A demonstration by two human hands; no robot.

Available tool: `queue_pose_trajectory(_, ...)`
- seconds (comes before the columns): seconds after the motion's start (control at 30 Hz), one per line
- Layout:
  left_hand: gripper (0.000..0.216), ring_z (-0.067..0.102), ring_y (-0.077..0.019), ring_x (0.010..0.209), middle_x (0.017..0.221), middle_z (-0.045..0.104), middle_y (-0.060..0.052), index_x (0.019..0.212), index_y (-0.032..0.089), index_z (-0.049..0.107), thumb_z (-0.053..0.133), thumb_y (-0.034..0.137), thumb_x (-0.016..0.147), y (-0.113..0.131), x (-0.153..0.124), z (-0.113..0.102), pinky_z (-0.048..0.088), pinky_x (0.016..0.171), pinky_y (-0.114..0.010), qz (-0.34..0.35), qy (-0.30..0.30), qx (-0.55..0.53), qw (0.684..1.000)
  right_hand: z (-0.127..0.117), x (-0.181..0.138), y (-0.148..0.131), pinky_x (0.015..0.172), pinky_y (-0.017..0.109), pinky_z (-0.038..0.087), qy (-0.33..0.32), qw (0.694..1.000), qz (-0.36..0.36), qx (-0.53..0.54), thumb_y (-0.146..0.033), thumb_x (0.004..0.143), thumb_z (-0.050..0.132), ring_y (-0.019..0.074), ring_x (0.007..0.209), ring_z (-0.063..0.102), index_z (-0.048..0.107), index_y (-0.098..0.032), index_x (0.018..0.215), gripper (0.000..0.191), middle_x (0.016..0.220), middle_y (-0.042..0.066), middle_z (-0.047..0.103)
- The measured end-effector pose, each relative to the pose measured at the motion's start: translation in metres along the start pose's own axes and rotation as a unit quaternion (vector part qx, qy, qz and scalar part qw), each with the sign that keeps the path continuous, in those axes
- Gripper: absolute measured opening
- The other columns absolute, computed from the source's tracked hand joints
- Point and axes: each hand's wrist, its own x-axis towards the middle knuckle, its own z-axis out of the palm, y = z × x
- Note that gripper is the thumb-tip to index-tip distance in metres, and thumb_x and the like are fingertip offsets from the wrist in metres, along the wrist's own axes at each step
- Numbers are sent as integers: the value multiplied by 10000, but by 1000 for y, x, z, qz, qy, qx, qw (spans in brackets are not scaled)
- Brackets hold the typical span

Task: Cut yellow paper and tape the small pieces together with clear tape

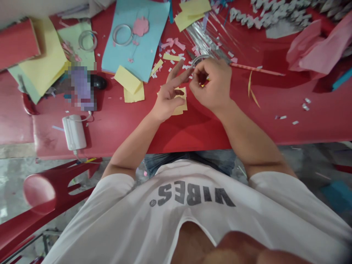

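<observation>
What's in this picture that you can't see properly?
All in the head view:
Whatever the right hand may be pinching: its curled fingers and blur hide it.
Part of the yellow paper: covered by the left hand.
The purplish thing above the white power bank: blurred into squares.
The red chair: cut off by the left edge.

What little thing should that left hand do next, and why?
Perhaps the left hand could shift aside a little: it hides part of the yellow paper below it, so moving might show more of that paper.
</observation>
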Motion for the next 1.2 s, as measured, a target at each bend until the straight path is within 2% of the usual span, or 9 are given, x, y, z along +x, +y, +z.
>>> queue_pose_trajectory(0.2,795,581,-295,1393,1672,427,26,1399,409,639,643,187,635,22,0,9,608,908,-341,-97,41,-43,994,-8,-1,-11,964,498,504,-35,999,23,-27,-175,950,571,280,848,663,537,-288,899,129,840,15,665)
queue_pose_trajectory(0.3,810,569,-306,1415,1658,451,13,1408,404,627,642,180,629,24,0,11,609,898,-334,-101,45,-31,993,-6,-2,-11,1014,526,509,-55,997,52,-30,-314,1012,582,309,935,679,588,-290,959,58,894,43,680)
queue_pose_trajectory(0.4,796,533,-312,1460,1675,430,22,1400,407,626,637,180,637,22,-1,11,606,877,-314,-87,30,-2,996,-3,-2,-6,1010,523,506,-66,996,64,-16,-395,1033,579,329,1010,677,613,-289,968,129,902,62,672)
queue_pose_trajectory(0.6,782,373,-346,1582,1650,455,12,1394,389,638,650,214,632,21,0,10,605,893,-349,-72,2,1,997,-5,3,0,977,518,469,-50,997,23,-60,-261,942,627,299,887,653,552,-301,871,111,847,26,665)
queue_pose_trajectory(0.73,714,538,-328,1432,1568,548,-7,1363,382,662,676,241,664,13,3,3,595,918,-373,-68,59,2,996,-11,5,-1,924,513,490,-27,996,-12,-84,-240,870,660,302,861,646,515,-294,816,163,788,19,638)
queue_pose_trajectory(0.83,593,631,-270,1206,1472,632,36,1314,439,677,636,273,747,4,7,-9,582,916,-398,-21,183,17,983,-16,7,-1,860,486,519,14,1000,20,5,-252,885,634,285,809,637,534,-294,810,132,774,21,619)
queue_pose_trajectory(0.9,488,651,-246,1071,1348,703,27,1236,438,719,605,265,794,1,9,-17,572,898,-408,8,225,29,974,-17,8,0,759,441,523,32,993,57,95,-300,933,600,258,749,607,553,-306,810,132,785,18,613)
queue_pose_trajectory(1.07,231,718,-221,957,1053,768,-30,1097,324,772,690,379,887,8,9,-14,596,872,-395,10,161,-11,987,-8,10,0,656,416,496,-37,955,128,265,-554,937,645,240,665,550,627,-345,846,229,786,0,622)
queue_pose_trajectory(1.2,344,732,-228,1031,1042,742,-18,1103,304,755,730,559,874,16,6,-5,603,938,-414,3,149,7,989,-3,9,-9,667,418,497,-102,924,149,336,-743,864,702,226,653,544,667,-339,841,406,756,2,648)
